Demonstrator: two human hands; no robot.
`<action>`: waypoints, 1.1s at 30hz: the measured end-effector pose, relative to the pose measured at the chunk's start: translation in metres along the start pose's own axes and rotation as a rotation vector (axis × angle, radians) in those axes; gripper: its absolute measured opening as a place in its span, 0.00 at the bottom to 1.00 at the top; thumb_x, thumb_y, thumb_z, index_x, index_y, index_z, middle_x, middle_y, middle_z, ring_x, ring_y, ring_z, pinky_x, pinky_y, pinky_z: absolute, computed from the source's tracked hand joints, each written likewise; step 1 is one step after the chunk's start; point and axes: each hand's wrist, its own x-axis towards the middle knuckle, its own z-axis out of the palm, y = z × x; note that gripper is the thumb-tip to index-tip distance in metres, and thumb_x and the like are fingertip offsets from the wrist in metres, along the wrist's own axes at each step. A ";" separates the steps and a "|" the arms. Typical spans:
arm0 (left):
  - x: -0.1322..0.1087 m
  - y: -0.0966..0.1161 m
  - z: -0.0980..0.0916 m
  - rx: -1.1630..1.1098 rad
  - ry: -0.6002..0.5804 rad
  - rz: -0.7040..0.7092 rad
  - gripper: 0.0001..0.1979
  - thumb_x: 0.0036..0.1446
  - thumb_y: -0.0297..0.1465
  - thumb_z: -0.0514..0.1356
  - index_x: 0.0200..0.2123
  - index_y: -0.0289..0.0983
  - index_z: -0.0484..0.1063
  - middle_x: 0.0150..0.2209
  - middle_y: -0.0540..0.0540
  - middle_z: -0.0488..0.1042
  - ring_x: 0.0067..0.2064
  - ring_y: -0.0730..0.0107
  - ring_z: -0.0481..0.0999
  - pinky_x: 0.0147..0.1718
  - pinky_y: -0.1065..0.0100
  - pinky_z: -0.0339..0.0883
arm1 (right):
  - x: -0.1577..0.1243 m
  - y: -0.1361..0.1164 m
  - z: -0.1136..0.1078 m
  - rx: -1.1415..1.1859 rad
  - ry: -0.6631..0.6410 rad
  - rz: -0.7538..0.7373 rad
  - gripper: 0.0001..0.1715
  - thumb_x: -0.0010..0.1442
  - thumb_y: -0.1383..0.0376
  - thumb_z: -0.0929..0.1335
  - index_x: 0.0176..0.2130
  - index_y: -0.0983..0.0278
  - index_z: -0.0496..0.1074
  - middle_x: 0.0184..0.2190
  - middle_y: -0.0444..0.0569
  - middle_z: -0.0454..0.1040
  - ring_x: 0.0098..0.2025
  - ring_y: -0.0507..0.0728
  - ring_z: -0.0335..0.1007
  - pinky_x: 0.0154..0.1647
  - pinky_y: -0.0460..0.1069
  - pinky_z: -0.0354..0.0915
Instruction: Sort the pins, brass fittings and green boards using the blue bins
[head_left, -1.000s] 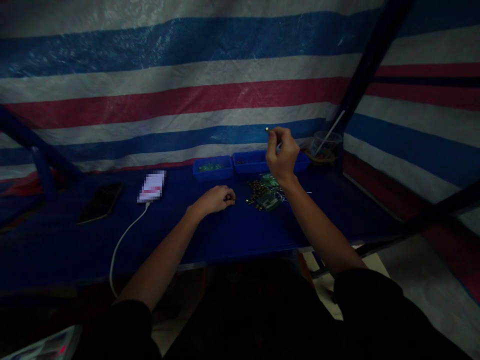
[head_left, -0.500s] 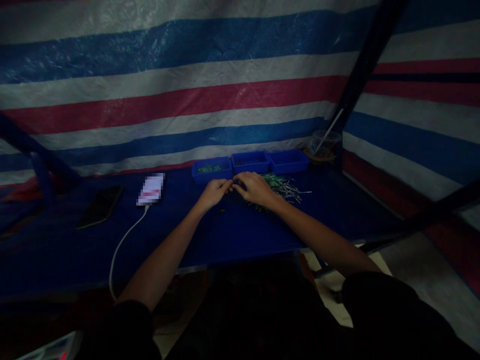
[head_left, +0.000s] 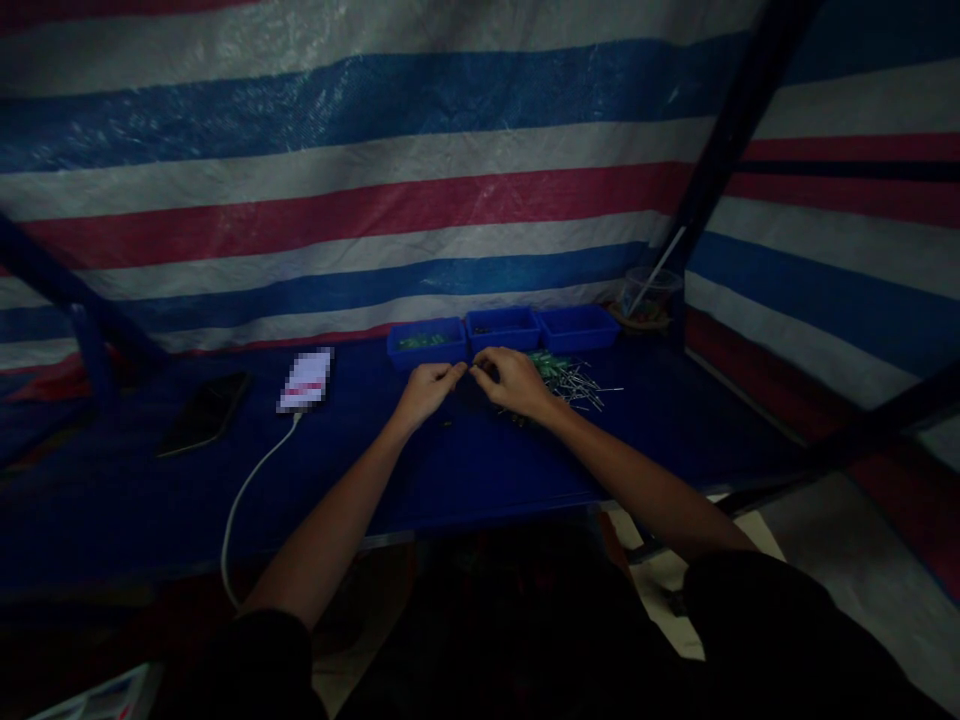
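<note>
Over the blue table, my left hand (head_left: 431, 388) is closed in a pinch, its fingertips close to those of my right hand. My right hand (head_left: 514, 380) is also pinched, thumb toward forefinger. Whatever small thing either holds is too small and dark to make out. Just right of and behind my right hand lies a pile of green-handled thin metal pieces (head_left: 574, 380). Behind the hands stand a left blue bin (head_left: 427, 355) with green pieces in it, a middle blue bin (head_left: 504, 340) with a few small dark pieces, and a right blue bin (head_left: 577, 338).
A lit phone (head_left: 306, 380) with a white cable (head_left: 251, 478) and a dark phone (head_left: 204, 412) lie on the left of the table (head_left: 480, 480). A clear cup (head_left: 651, 285) with a white stick stands back right. Striped sheeting hangs behind.
My hands have drawn slightly apart at the fingertips. The whole view has shifted a little, with the table scene slightly lower.
</note>
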 end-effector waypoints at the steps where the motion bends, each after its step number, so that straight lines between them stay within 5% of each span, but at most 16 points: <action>1: -0.002 0.001 -0.005 0.029 -0.014 0.005 0.24 0.58 0.46 0.51 0.18 0.36 0.64 0.16 0.53 0.60 0.21 0.75 0.60 0.21 0.72 0.50 | 0.000 0.000 -0.005 0.001 0.074 -0.001 0.10 0.61 0.61 0.63 0.39 0.65 0.69 0.32 0.49 0.74 0.35 0.55 0.69 0.39 0.50 0.60; 5: -0.018 0.001 -0.028 0.176 -0.260 0.105 0.14 0.57 0.40 0.55 0.31 0.36 0.73 0.24 0.50 0.70 0.26 0.72 0.68 0.26 0.71 0.59 | 0.007 0.002 -0.034 -0.071 0.366 -0.026 0.15 0.64 0.59 0.59 0.41 0.65 0.69 0.35 0.51 0.73 0.38 0.56 0.67 0.45 0.52 0.60; 9: -0.039 -0.009 -0.042 0.380 -0.412 0.186 0.11 0.53 0.36 0.61 0.40 0.39 0.73 0.36 0.46 0.73 0.39 0.65 0.71 0.39 0.66 0.64 | 0.033 0.013 -0.059 -0.207 0.441 0.069 0.19 0.66 0.59 0.56 0.46 0.66 0.68 0.36 0.53 0.72 0.41 0.58 0.67 0.48 0.56 0.58; 15: -0.043 -0.017 -0.024 0.510 -0.311 0.272 0.07 0.59 0.34 0.55 0.36 0.38 0.72 0.36 0.45 0.73 0.41 0.63 0.69 0.44 0.62 0.62 | 0.049 0.035 -0.041 -0.294 0.082 0.228 0.23 0.61 0.58 0.64 0.52 0.68 0.66 0.40 0.57 0.74 0.47 0.65 0.66 0.48 0.60 0.58; 21: -0.007 -0.002 0.001 0.364 -0.226 0.209 0.15 0.62 0.33 0.49 0.29 0.36 0.72 0.31 0.45 0.75 0.36 0.65 0.71 0.42 0.64 0.62 | 0.006 0.033 -0.001 -0.001 -0.262 0.005 0.18 0.59 0.59 0.67 0.47 0.64 0.70 0.33 0.47 0.75 0.36 0.55 0.69 0.39 0.49 0.60; 26: 0.021 0.016 0.010 0.197 -0.048 0.116 0.20 0.63 0.37 0.47 0.23 0.36 0.69 0.24 0.49 0.72 0.29 0.68 0.70 0.31 0.69 0.60 | 0.002 0.019 0.000 -0.015 -0.156 0.000 0.11 0.60 0.60 0.66 0.40 0.65 0.71 0.30 0.47 0.74 0.34 0.54 0.68 0.35 0.48 0.58; 33: 0.013 0.016 0.017 0.180 0.052 0.107 0.21 0.62 0.39 0.48 0.21 0.36 0.67 0.19 0.52 0.66 0.25 0.71 0.66 0.27 0.70 0.55 | 0.006 0.014 -0.002 0.126 -0.041 0.066 0.09 0.62 0.61 0.63 0.38 0.63 0.71 0.32 0.47 0.75 0.34 0.53 0.69 0.36 0.48 0.60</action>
